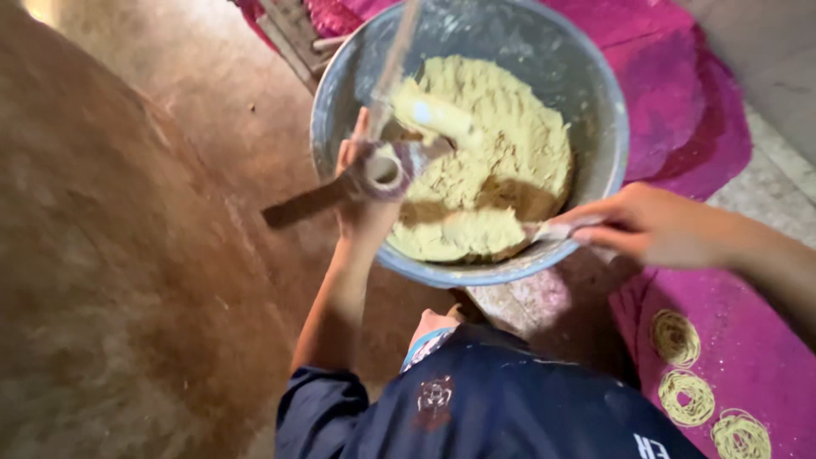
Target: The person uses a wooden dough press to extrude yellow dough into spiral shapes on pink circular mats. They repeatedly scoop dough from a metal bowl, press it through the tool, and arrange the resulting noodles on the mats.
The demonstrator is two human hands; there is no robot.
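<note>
A large grey metal bowl (614,144) holds a mass of pale yellow dough (510,153). Over the bowl's left side, my left hand (361,204) grips a small cylindrical press tool (384,170), whose open end faces up and whose dark flat handle (302,204) sticks out to the left. A pale lump of dough (442,115) lies just beyond the cylinder. At the bowl's near right rim, my right hand (654,225) holds a spoon (552,229) with its tip pushed into the dough.
The bowl rests on a magenta cloth (680,110) spread over the floor. Three yellow noodle spirals (687,395) lie on the cloth at the lower right. Brown earthen floor (127,255) fills the left. My dark blue garment (493,399) is at the bottom.
</note>
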